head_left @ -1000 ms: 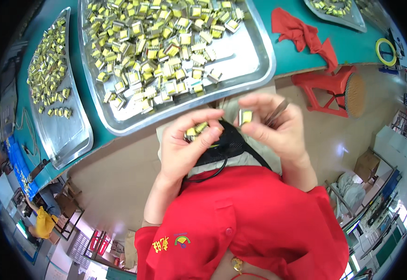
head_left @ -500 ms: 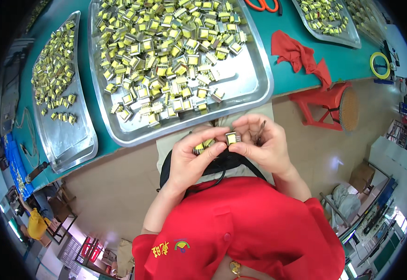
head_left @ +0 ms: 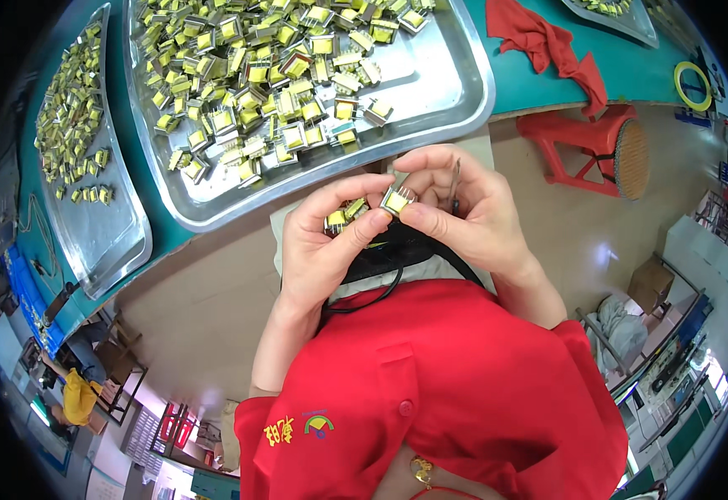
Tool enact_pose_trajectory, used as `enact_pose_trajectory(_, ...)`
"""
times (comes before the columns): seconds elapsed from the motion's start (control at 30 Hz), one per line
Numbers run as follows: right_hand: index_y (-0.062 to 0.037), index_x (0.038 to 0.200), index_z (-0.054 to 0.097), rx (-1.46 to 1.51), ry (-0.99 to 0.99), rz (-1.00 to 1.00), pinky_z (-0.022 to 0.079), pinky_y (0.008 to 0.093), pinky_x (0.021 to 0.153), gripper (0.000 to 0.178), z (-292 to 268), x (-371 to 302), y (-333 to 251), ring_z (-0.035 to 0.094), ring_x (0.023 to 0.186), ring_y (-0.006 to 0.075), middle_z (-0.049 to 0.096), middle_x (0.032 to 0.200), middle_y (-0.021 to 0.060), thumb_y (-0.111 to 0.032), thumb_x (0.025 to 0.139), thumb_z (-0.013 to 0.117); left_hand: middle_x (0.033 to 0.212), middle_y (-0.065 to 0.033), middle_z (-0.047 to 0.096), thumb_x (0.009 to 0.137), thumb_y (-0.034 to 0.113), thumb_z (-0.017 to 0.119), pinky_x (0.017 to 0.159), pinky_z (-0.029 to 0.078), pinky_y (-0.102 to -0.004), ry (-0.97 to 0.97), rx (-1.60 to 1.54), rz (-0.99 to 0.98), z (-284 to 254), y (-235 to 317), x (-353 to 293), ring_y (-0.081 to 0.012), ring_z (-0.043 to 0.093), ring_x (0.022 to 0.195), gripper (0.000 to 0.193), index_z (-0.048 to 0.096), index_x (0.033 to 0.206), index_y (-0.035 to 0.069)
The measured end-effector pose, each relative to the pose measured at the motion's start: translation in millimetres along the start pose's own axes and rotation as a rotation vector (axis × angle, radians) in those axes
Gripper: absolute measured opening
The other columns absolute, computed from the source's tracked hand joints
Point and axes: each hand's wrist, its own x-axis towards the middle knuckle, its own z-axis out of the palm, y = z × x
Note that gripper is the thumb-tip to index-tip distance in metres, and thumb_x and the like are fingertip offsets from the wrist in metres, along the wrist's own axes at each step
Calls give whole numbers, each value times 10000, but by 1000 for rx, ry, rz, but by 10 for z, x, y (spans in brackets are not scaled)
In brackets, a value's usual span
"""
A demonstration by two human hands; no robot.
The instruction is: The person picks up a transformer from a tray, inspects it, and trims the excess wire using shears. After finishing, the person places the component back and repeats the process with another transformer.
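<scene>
My left hand (head_left: 321, 232) is closed around a few small yellow-taped transformers (head_left: 336, 220) lying against its fingers. Another transformer (head_left: 396, 201), with metal pins on it, is pinched between the fingertips of both hands. My right hand (head_left: 474, 218) steadies its right side with the thumb. Tucked in the curled fingers of that hand is a thin dark metal tool (head_left: 456, 185), its tip pointing up; its exact kind cannot be made out. Just beyond my hands stands a large metal tray (head_left: 443, 93) heaped with the same transformers (head_left: 251, 71).
A narrower metal tray (head_left: 114, 242) of transformers lies at left on the green table (head_left: 539, 93). At right are a red cloth (head_left: 539, 37), a tray corner (head_left: 622, 25), a yellow ring (head_left: 692, 87) and a red stool (head_left: 577, 150). A person in yellow (head_left: 79, 396) is far left.
The view has shifted, so trays and hands sit higher in it. The pinched transformer has turned between my fingertips and now lies tilted. Both hands keep their hold.
</scene>
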Motion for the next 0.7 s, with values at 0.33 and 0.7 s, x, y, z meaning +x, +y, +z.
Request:
enact_pose_trajectory(0.33, 9, 901, 623, -365, -13, 46, 353, 191, 539, 197, -205, -141, 115, 466, 606, 29, 569, 814, 10, 18, 723, 706, 1006, -103, 622, 803, 21, 647, 624, 388, -182, -22, -68, 32, -95, -38, -27, -67, 519, 738, 281, 563, 1067, -24)
enact_pose_trajectory(0.7, 6, 822, 628, -624, 7, -62, 394, 257, 518, 108, -104, -142, 486, 516, 595, 142, 560, 744, 55, -7, 725, 672, 1005, -126, 625, 810, 41, 637, 468, 296, -139, 37, -63, 4, -120, -62, -76, -44, 470, 622, 305, 550, 1093, -31)
